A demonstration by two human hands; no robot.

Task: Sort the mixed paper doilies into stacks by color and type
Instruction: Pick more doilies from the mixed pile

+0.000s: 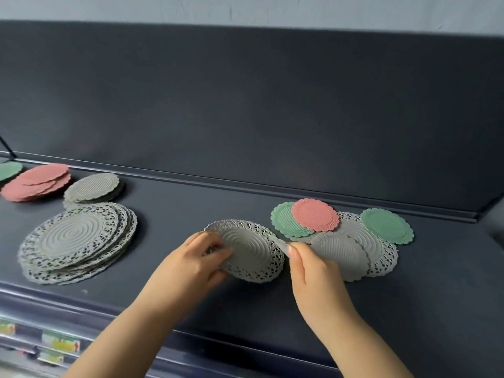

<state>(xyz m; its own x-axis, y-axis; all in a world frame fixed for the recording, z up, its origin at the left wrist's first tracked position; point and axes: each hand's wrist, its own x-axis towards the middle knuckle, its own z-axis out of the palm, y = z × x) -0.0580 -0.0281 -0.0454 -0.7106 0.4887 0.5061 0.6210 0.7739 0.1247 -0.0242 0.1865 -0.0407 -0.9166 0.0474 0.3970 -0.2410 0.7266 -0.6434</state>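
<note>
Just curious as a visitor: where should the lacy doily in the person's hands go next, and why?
Probably left, onto the stack of grey lacy paper doilies: the grey lacy round paper doily held by the left hand and right hand shows the same spiral centre and lace rim.

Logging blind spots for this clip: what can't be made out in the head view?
All in the head view:
Green scalloped paper stack: cut off by the left frame edge.
Grey lace paper doily: the left hand covers its near-left part; sheet count unclear.
Pale paper edge pinched by the right hand: blurred; which doily unclear.
Colourful shelf labels: blurred, unreadable.
</note>
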